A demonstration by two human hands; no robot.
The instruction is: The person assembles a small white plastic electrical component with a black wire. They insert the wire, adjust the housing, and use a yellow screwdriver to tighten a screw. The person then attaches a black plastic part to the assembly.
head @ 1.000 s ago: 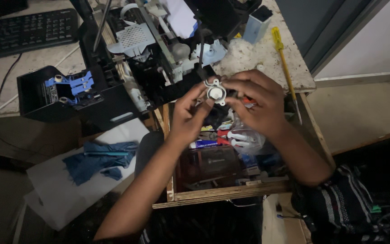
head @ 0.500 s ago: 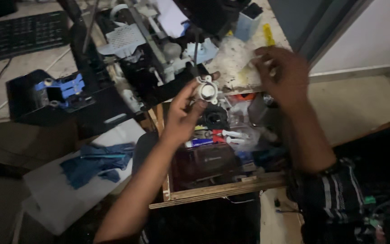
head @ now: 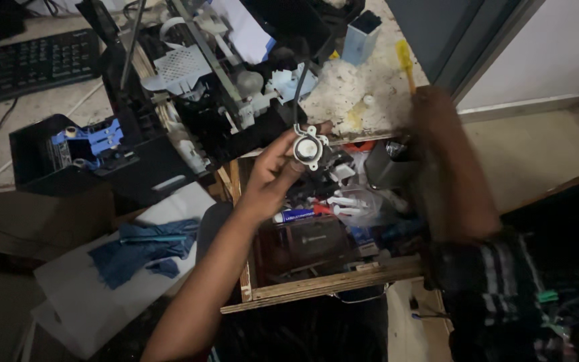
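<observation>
Now pinched at the fingertips of the left hand (head: 273, 177): small round white part (head: 308, 146), poking above the thumb. Right hand (head: 430, 110) well apart to the side, blurred; grip unclear.

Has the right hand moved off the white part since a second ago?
Yes. The right hand left the white part and went right, to the yellow tool on the table.

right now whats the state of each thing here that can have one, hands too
left hand: raised, gripping the small round white part
small round white part: held up over the drawer
right hand: blurred, reaching to the tabletop by the yellow-handled tool, grip unclear
yellow-handled tool: lying flat
wooden drawer: pulled open, full of clutter
printer: casing off, insides exposed
blue cloth: crumpled
</observation>
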